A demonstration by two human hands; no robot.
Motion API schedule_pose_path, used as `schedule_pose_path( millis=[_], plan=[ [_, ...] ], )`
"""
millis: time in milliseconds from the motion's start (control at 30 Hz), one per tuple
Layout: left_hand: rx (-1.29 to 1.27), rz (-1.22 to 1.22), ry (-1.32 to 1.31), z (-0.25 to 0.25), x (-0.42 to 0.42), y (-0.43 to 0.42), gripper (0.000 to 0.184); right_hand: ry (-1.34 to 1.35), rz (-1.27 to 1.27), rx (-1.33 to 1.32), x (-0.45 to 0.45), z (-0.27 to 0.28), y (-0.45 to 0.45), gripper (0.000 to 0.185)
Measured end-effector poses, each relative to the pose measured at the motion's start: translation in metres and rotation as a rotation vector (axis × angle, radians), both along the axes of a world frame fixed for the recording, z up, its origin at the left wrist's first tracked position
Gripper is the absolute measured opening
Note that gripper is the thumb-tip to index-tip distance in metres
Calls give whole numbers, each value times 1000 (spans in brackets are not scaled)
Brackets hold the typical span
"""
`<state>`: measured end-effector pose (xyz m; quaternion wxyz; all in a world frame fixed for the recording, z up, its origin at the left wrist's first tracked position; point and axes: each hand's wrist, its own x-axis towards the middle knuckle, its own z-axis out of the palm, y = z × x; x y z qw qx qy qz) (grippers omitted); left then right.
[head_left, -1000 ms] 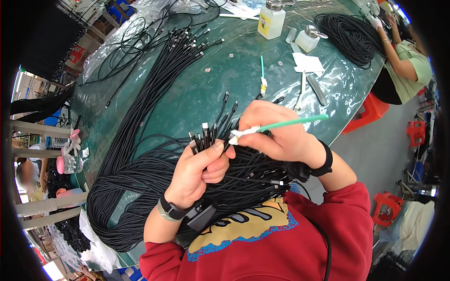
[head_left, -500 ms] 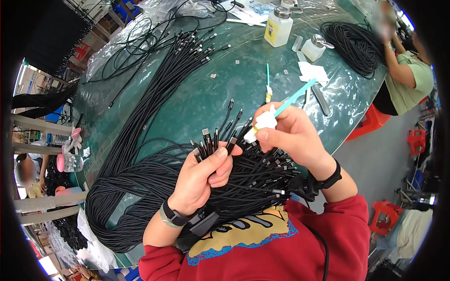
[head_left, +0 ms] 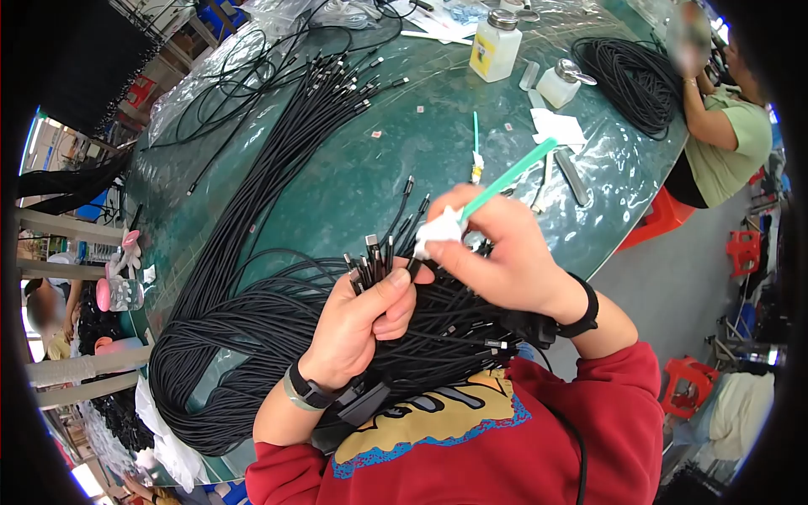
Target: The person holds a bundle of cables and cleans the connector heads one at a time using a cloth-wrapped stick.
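Cables [head_left: 374, 257] first: where are they held?

In the left hand [head_left: 362, 316]. It is closed around a small bunch, the thumb laid across it, and the plug ends are pointed up and away from the body.

And the right hand [head_left: 497, 252]?

A white cloth [head_left: 440, 229] is pinched between its thumb and finger, the other fingers curled in. The cloth is wrapped at the lower end of a green stick [head_left: 509, 177].

Which relation matters most?

That between the cloth and one black plug [head_left: 413, 267], held apart from the others at the left thumb. The cloth is seen just beyond the plug and slightly to its right; whether they are touching cannot be told. The stick is slanted up and to the right from the cloth, while the plug is leaned slightly right, toward it. The left hand is the nearer one to the plug.

What of the containers?

On the worktop [head_left: 337, 185], well beyond the hands, a large bottle [head_left: 495, 46] with a yellow label and a small bottle [head_left: 558, 84] are stood upright, both metal-topped. Something pale is shown through their walls; what it is cannot be told.
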<state>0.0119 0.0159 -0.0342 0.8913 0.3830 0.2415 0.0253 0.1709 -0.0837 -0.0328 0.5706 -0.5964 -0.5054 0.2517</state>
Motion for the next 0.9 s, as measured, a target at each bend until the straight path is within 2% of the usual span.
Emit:
schedule_pose_path(
  millis=[67,167,333,433,500,600,700,733,833,900],
  plan=[
    [5,20,20,1,2,-1,25,-64,-50,-54,6,-1,-2,15],
    [-30,-15,-27,-1,3,3,23,144,-34,-47,18,-8,-13,15],
    [-35,10,-5,-4,2,2,26,291,-29,-79,12,-6,-15,16],
    [-41,-3,23,-1,2,2,25,116,-1,-9,7,-4,-14,15],
    [-50,-14,31,0,3,-2,25,96,-9,2,6,-2,-15,16],
    [353,96,43,1,0,-12,22,55,-27,15,3,0,-16,16],
    [484,155,49,4,-3,-15,20,330,-93,23,-3,4,-18,15],
    [549,178,50,4,-3,-17,20,334,-91,22,-7,5,-18,15],
    [606,185,41,3,-3,-20,20,-110,13,126,-18,7,-16,15],
    [637,184,35,3,-3,-20,20,-126,-14,117,-20,7,-13,14]
  ],
)
